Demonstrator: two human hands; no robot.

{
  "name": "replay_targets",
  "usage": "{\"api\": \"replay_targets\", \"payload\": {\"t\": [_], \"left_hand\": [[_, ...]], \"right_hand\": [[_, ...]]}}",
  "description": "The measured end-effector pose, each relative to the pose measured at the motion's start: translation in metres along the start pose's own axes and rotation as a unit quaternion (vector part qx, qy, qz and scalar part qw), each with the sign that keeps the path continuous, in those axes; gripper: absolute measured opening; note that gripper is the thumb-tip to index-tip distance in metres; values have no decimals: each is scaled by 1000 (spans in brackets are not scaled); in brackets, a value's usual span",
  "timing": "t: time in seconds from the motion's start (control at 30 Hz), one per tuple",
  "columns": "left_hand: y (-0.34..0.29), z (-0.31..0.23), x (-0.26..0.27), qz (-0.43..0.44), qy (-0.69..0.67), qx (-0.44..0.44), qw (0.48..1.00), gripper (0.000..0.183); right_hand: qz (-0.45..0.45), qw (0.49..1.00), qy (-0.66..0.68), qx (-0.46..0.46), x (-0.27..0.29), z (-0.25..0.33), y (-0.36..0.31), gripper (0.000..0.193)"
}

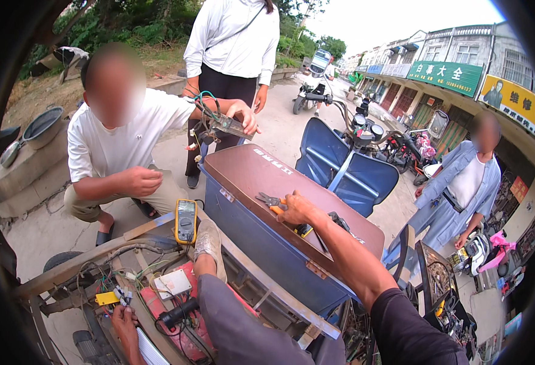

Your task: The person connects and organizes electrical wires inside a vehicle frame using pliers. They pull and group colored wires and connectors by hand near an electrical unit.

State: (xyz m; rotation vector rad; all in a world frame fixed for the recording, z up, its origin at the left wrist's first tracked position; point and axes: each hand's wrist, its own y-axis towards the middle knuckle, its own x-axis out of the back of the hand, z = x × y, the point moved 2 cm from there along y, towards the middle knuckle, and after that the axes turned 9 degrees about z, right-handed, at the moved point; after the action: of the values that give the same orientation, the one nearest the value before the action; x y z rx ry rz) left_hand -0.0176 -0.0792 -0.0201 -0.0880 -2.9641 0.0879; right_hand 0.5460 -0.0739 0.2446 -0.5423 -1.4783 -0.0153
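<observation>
Reaching with right hand [296, 211] across brown seat lid [292, 201]; fingers curl onto orange-handled pliers [272, 201], apparently mid-pickup, lift not begun. Left hand [123, 320] low in wiring bay, fingertips pinching yellow connector [107, 298]. Lid smooth, glossy; pliers steel-jawed. Next move likely needs firm handle grip.

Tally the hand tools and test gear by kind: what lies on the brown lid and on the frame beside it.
Orange-handled pliers, on the brown lid under the right hand: 1
Yellow multimeter, on the frame: 1
Total: 2
The left hand rests low among the wires, away from both.
</observation>
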Motion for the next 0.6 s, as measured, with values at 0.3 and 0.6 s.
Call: {"api": "replay_targets", "payload": {"t": [0.3, 0.6], "left_hand": [[-9, -5, 3, -64, -82, 51, 993, 9], [17, -12, -10, -58, -180, 43, 981, 12]], "right_hand": [[-70, 947, 147, 276, -7, 144, -8, 41], [21, 858, -39, 512, -97, 315, -7, 40]]}}
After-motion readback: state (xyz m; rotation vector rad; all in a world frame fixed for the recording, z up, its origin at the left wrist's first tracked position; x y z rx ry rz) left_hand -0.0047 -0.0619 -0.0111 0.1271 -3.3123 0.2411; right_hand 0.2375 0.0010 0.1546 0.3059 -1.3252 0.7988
